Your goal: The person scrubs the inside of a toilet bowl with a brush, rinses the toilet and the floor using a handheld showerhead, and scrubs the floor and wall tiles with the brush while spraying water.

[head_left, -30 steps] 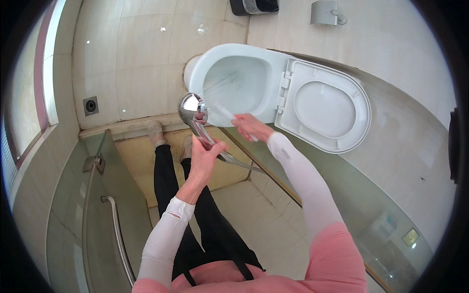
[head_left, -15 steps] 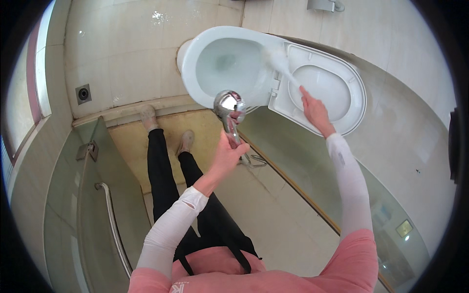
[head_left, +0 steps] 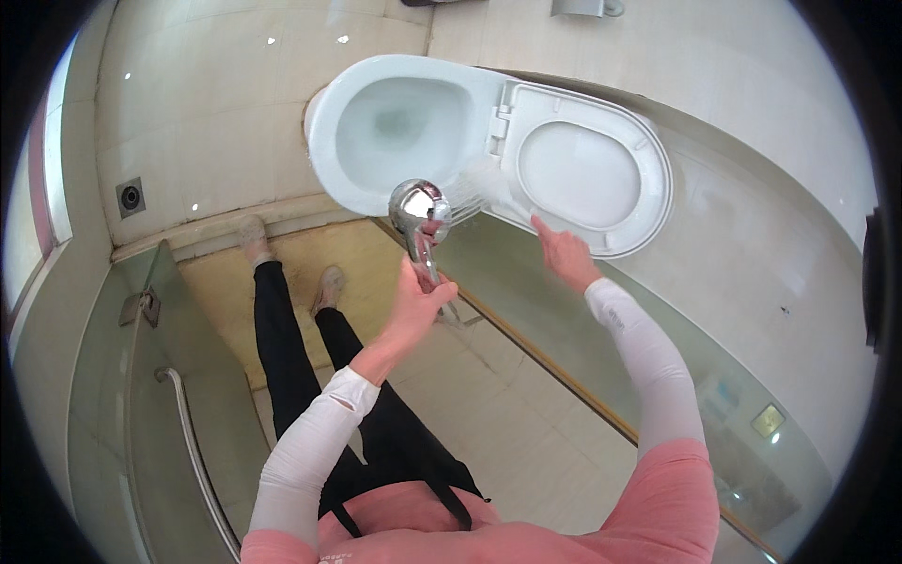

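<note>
My left hand (head_left: pixel 413 305) is wrapped round the handle of a chrome shower head (head_left: pixel 420 209), held up at the near edge of the toilet bowl. Water sprays from its face toward the right. In that spray is the white bristle head of a toilet brush (head_left: pixel 482 180), blurred, beside the hinge of the raised lid and seat. My right hand (head_left: pixel 567 256) grips the brush's handle, mostly hidden, with the index finger stretched along it. The white toilet (head_left: pixel 324 141) stands with its seat and lid (head_left: pixel 648 155) tipped back; greenish water lies in the bowl.
A glass door (head_left: pixel 202 310) with a metal bar handle (head_left: pixel 193 442) is on my left. A glass panel with a gold-coloured bottom rail (head_left: pixel 536 352) runs below my right arm. A floor drain (head_left: pixel 131 196) lies at far left, and a raised sill (head_left: pixel 207 230) crosses before my feet.
The brush has come away from above the bowl's back rim, toward me, into the shower spray. My right hand has moved nearer and left; the view has shifted slightly.
</note>
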`<state>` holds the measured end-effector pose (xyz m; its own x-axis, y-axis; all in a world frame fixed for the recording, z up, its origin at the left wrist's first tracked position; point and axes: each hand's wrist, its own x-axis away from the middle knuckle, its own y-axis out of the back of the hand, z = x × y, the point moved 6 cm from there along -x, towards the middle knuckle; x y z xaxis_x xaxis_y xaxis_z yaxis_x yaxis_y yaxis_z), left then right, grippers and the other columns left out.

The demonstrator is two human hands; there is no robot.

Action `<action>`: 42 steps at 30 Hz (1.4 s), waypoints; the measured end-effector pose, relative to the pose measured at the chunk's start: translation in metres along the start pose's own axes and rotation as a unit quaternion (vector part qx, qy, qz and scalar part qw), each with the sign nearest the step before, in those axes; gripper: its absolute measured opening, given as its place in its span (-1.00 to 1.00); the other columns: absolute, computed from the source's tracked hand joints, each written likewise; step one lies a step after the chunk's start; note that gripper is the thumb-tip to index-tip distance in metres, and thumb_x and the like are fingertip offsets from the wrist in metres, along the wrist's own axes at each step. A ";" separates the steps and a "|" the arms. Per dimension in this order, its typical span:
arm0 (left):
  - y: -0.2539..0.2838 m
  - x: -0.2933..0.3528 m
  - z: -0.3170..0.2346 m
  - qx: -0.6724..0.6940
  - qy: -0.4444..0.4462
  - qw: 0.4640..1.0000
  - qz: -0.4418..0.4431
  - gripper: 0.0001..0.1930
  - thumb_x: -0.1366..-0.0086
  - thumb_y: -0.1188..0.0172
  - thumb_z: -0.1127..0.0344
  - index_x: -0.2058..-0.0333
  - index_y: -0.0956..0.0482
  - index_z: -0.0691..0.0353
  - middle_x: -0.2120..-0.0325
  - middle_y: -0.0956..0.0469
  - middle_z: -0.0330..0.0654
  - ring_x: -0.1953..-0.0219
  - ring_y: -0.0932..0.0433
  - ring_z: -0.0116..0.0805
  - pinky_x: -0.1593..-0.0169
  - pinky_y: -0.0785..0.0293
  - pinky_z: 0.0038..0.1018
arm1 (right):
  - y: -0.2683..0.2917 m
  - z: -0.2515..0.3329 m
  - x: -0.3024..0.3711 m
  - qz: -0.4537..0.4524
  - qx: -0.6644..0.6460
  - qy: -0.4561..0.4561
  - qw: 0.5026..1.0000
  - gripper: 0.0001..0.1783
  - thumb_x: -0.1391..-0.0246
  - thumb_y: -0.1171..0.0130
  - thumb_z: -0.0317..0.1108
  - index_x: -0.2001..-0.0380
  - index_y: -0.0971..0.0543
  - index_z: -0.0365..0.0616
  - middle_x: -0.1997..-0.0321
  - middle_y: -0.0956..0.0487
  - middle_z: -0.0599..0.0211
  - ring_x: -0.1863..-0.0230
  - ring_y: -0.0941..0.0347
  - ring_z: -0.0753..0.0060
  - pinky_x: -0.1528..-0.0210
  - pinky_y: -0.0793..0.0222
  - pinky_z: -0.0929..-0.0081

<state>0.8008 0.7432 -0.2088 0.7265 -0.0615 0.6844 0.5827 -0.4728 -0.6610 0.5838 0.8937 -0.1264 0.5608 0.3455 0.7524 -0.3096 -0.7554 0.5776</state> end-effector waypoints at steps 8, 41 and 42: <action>-0.007 0.014 -0.031 -0.050 -0.029 0.996 0.067 -0.65 -0.07 -0.19 0.42 0.25 -0.18 0.20 0.45 -0.32 -0.32 0.43 -0.31 -0.58 0.34 -0.30 -0.59 | 0.151 -0.084 0.039 -0.143 0.050 -0.144 0.978 -0.49 -0.15 0.16 -0.26 -0.19 -0.18 0.37 0.51 -0.51 -0.01 0.50 -0.46 -0.08 0.44 -0.33 0.03; 0.003 0.021 -0.043 -0.056 -0.005 0.993 0.105 -0.60 -0.05 -0.20 0.48 0.15 -0.24 0.20 0.43 -0.37 -0.33 0.38 -0.33 -0.56 0.25 -0.30 -0.54 | 0.136 -0.058 0.082 -0.091 0.127 -0.127 0.980 -0.44 -0.07 0.09 -0.40 -0.18 -0.21 0.16 0.64 -0.46 0.02 0.61 -0.42 -0.07 0.54 -0.32 0.05; 0.004 0.021 -0.044 -0.055 -0.007 0.993 0.107 -0.60 -0.04 -0.20 0.48 0.15 -0.24 0.19 0.43 -0.37 -0.34 0.38 -0.32 -0.57 0.25 -0.30 -0.54 | 0.140 -0.053 0.093 -0.091 0.137 -0.136 0.977 -0.46 -0.09 0.08 -0.38 -0.18 -0.22 0.15 0.66 -0.45 0.00 0.63 -0.40 -0.10 0.56 -0.30 0.03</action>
<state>0.8022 0.7012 -0.1840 0.8348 -0.1581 0.5273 0.3724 -0.5433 -0.7525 0.5523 0.8495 0.0411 0.7817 0.3559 0.5122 0.0109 -0.8289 0.5594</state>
